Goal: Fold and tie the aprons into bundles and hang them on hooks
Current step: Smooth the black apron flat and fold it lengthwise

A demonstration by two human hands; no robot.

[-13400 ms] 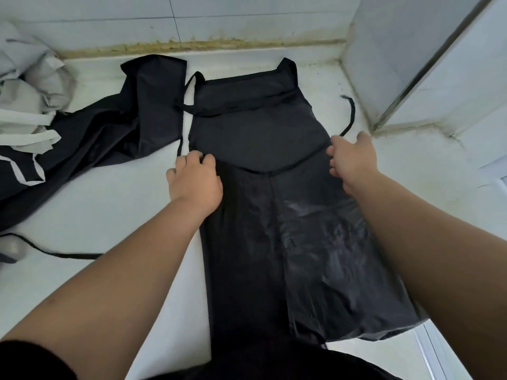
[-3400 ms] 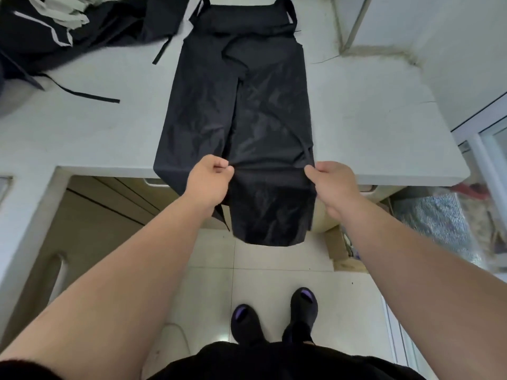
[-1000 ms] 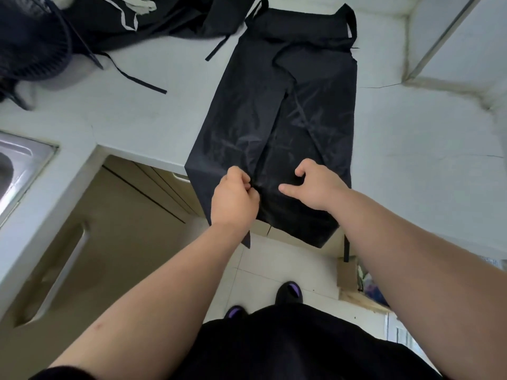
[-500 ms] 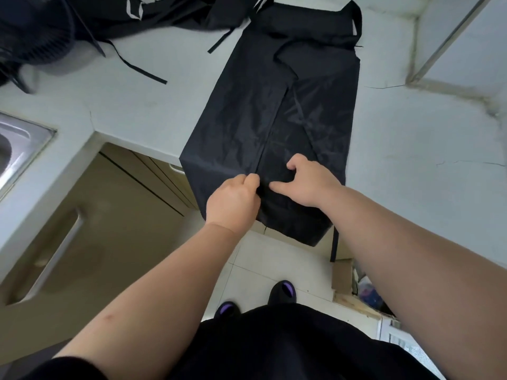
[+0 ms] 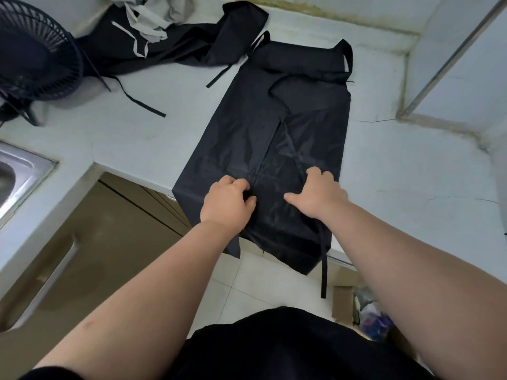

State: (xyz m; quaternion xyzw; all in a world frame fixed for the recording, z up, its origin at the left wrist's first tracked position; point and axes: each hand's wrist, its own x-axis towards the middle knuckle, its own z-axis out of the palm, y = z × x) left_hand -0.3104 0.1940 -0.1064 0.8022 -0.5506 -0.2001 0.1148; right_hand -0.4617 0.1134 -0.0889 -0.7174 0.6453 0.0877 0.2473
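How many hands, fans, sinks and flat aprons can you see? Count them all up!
Hands: 2 (left hand, right hand)
fan: 1
sink: 1
flat apron: 1
Total: 5
The crumpled heap behind hides its own count.

White worktop (image 5: 411,187), cracked toward its right side. At the far left corner, a black fan (image 5: 33,53) with ribbed grille. In the left edge, a steel sink (image 5: 16,176). Under the front edge, a tan cabinet door (image 5: 96,242) with long handle (image 5: 52,283). Below the right end, on the tiled floor (image 5: 233,283), a cardboard box (image 5: 341,303) beside a plastic bag (image 5: 373,316).
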